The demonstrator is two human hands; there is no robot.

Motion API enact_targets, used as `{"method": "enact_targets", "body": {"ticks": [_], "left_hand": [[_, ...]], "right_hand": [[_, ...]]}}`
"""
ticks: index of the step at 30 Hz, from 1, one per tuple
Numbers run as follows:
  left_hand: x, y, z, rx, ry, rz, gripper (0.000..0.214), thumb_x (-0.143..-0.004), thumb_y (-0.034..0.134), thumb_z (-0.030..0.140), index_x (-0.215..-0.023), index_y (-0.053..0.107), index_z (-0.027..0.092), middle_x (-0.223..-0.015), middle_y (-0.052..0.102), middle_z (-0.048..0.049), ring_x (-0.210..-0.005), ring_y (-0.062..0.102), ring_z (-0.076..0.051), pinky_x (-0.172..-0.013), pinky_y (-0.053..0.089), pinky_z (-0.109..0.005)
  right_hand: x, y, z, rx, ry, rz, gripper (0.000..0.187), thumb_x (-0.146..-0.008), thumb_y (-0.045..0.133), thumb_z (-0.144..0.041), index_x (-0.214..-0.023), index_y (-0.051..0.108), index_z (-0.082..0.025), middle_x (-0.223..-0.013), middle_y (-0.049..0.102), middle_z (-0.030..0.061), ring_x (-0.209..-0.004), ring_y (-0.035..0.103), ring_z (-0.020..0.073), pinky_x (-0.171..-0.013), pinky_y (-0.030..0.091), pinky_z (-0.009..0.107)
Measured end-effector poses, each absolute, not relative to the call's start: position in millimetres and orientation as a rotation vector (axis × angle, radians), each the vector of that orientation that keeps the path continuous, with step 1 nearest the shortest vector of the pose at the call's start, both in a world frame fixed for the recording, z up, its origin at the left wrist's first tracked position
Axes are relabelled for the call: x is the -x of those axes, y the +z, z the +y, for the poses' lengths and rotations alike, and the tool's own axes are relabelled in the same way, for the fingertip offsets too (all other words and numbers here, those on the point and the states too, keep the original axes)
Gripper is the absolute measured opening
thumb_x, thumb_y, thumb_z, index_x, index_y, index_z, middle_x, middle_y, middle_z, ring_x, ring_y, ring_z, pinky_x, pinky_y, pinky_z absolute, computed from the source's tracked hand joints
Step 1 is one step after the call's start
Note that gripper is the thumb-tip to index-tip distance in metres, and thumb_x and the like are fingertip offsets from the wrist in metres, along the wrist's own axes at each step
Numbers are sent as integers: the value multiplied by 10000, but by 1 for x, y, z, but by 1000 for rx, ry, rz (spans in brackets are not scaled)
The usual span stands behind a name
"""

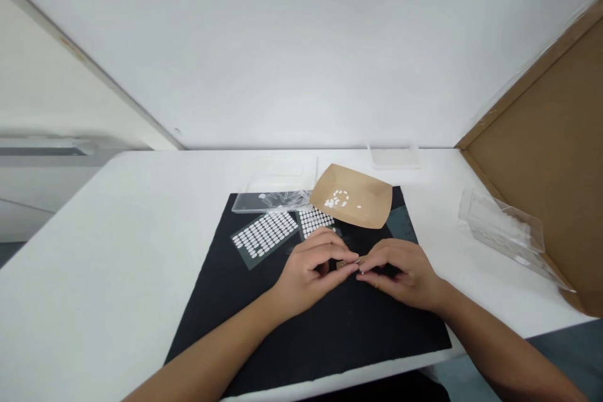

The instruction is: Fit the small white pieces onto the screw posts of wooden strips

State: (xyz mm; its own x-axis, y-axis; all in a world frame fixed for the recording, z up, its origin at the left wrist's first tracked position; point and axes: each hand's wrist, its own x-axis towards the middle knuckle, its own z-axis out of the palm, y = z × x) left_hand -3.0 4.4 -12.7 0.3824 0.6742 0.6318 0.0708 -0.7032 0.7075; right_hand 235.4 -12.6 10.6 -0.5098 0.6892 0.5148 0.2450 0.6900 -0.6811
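My left hand (311,270) and my right hand (400,273) meet over the middle of a black mat (282,333), fingertips pinched together. Between them is a small metallic item (351,262), too small to name. Just beyond the hands lie two dark sheets covered with rows of white dots, one (264,235) to the left and one (315,221) partly hidden behind my left hand. A brown paper tray (365,210) with several small white pieces inside sits behind the hands.
A clear plastic tray (268,201) lies at the mat's far left corner. Another clear container (393,157) stands near the wall. A clear plastic package (506,232) rests at the right beside a brown board (551,138). The white table (117,251) carries everything.
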Motion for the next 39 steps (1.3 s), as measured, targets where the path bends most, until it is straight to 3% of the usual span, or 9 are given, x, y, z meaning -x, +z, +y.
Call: {"method": "enact_targets", "body": {"ticks": [12,19,29,35,39], "left_hand": [[5,-7,4,-2124,1268,645,180,-924,800,76,-1063,810,188,-878,759,-60,-874,668,-194,-818,574,-352],[7,-7,6,-1995,1158,737,27,-957,804,190,-977,822,194,-866,778,-71,-870,701,-200,-805,579,-337],[6,3,5,-1692,996,753,154,-973,789,295,-901,813,162,-888,756,-94,-850,709,-191,-749,581,-289],[4,4,-4,-1426,868,762,266,-980,766,406,-941,787,144,-944,698,-79,-626,596,-94,-435,457,-152],[5,4,-5,-1288,784,725,322,-962,779,454,-921,760,135,-933,654,-50,-573,542,-55,-424,459,-132]], "right_hand": [[-236,4,-11,629,433,-2183,100,-999,773,-187,-1090,734,-201,-973,819,53,-869,783,162,-798,644,294],[-234,3,-12,659,407,-2153,86,-997,761,-171,-1053,723,-226,-981,829,34,-861,788,157,-782,630,292],[-220,2,-20,689,407,-2016,229,-903,774,-86,-1033,712,-264,-894,819,10,-776,790,154,-729,666,269],[-217,2,-23,731,448,-1909,247,-838,760,-44,-951,690,-252,-840,800,11,-740,785,162,-684,665,272],[-219,5,-23,744,525,-1889,237,-844,766,-57,-962,696,-250,-850,805,15,-755,797,166,-691,673,270]]}}
